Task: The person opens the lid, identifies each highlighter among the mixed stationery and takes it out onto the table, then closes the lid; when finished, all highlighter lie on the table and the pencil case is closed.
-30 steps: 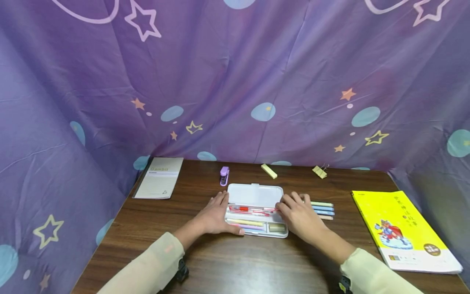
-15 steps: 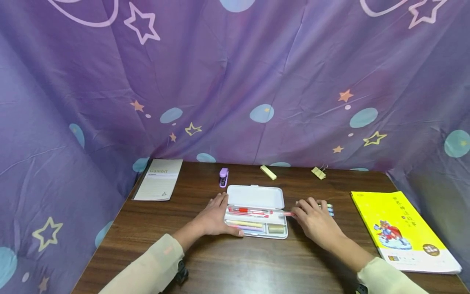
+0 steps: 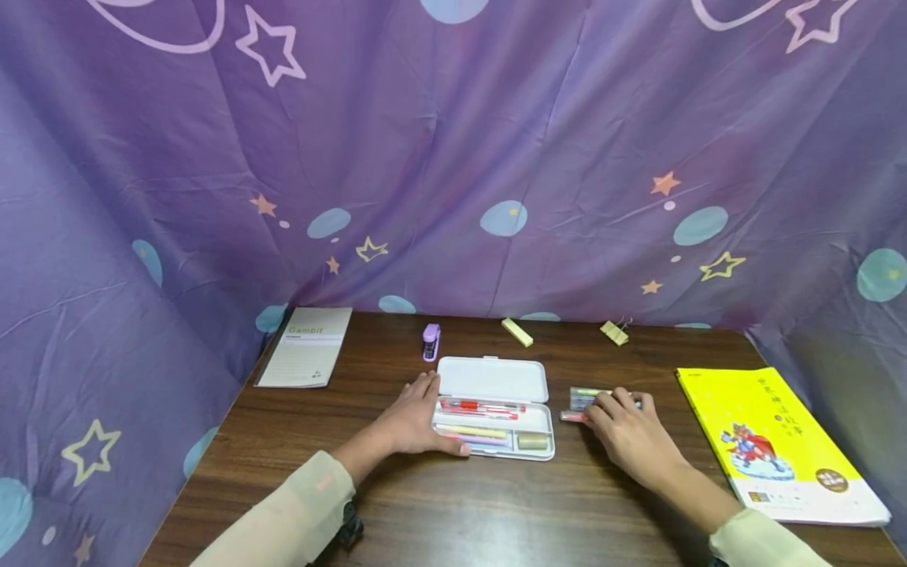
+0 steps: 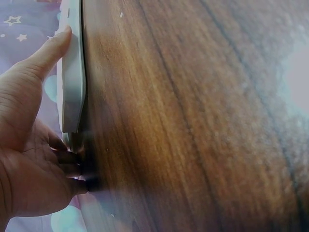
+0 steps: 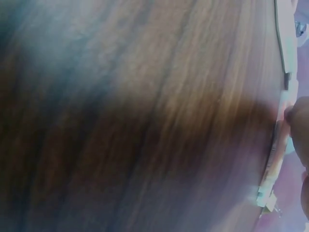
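Note:
A white pencil case [image 3: 496,379] lies open on the table, holding red pens [image 3: 478,407], pastel sticks [image 3: 476,435] and an olive block [image 3: 533,441]. My left hand [image 3: 411,417] holds its left end, thumb along the front edge and fingers at the side; the left wrist view shows the thumb [image 4: 50,50] against the case wall. To the right of the case, my right hand [image 3: 627,429] pinches a red pen [image 3: 572,416] low at the table, in front of several pens with clear caps [image 3: 583,398]. The hand covers most of these. In the right wrist view a fingertip touches the reddish pen [image 5: 279,150].
Behind the case lie a purple stapler [image 3: 431,342], a pale yellow stick [image 3: 517,332] and a yellow binder clip [image 3: 614,333]. A notebook [image 3: 306,348] lies far left, a yellow book [image 3: 775,441] at right. A purple curtain [image 3: 425,197] hangs behind the wooden table [image 3: 482,512].
My right hand has drawn the red pen out of the case and moved right, bringing it down beside the other pens. My left hand has stayed at the case.

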`<state>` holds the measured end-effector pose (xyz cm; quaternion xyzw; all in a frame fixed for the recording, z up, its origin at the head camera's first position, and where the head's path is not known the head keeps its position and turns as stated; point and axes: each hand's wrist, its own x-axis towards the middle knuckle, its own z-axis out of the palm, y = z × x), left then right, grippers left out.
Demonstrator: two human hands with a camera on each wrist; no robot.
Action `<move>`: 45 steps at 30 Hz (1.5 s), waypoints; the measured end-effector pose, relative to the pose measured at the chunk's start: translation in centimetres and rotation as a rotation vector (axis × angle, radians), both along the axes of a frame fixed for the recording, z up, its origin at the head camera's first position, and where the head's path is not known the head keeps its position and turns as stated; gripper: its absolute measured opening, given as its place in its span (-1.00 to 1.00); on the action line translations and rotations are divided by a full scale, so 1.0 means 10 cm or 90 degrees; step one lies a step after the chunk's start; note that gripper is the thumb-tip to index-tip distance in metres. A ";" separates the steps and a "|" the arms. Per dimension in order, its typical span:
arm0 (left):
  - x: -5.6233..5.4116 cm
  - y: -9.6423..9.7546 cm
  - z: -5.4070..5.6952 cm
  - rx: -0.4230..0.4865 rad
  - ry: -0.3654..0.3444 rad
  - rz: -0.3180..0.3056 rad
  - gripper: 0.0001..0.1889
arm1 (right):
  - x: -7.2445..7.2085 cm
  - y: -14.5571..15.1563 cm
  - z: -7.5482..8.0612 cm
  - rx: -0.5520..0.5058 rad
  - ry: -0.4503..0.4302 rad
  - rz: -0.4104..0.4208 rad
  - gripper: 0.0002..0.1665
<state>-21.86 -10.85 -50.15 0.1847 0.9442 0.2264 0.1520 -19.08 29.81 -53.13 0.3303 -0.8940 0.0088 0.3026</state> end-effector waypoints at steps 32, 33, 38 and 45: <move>0.01 0.02 0.02 -0.006 -0.006 0.007 0.58 | 0.05 0.04 -0.10 0.020 0.037 0.017 -0.29; 0.01 0.02 0.01 -0.004 -0.005 0.006 0.58 | 0.05 0.04 -0.09 0.020 0.038 0.016 -0.27; 0.00 0.01 0.01 -0.003 -0.005 0.005 0.58 | 0.05 0.04 -0.07 0.018 0.034 0.012 -0.25; 0.01 0.01 0.02 -0.003 -0.001 0.003 0.58 | 0.04 0.05 -0.07 0.006 0.029 0.010 -0.23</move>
